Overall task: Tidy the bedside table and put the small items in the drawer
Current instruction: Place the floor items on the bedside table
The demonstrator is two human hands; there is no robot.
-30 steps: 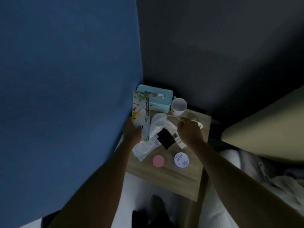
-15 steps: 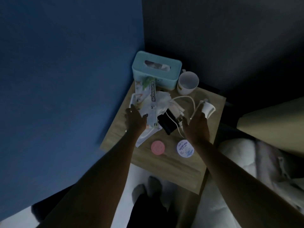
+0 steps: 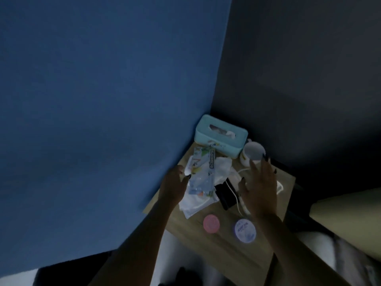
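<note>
The wooden bedside table (image 3: pixel 224 250) stands in a dim corner. A printed packet (image 3: pixel 203 172) lies on crumpled white tissues (image 3: pixel 194 205), beside a black phone-like slab (image 3: pixel 225 196) and a white cable (image 3: pixel 237 195). Nearer me sit a pink round tin (image 3: pixel 211 223) and a white-and-blue round tin (image 3: pixel 245 230). My left hand (image 3: pixel 175 187) touches the packet's left edge with relaxed fingers. Over the cable hovers my right hand (image 3: pixel 259 190), fingers spread, its tips close to the white mug (image 3: pixel 254 153). No drawer is visible.
A teal tissue box (image 3: pixel 220 137) sits at the table's back, against the blue wall (image 3: pixel 103 100). A dark wall rises behind the mug. To the right lie a cream pillow (image 3: pixel 350 215) and white bedding (image 3: pixel 329 256).
My right hand has left the white plug, opened its fingers wide and moved up toward the mug. My left hand slid from the top of the pile to its left edge.
</note>
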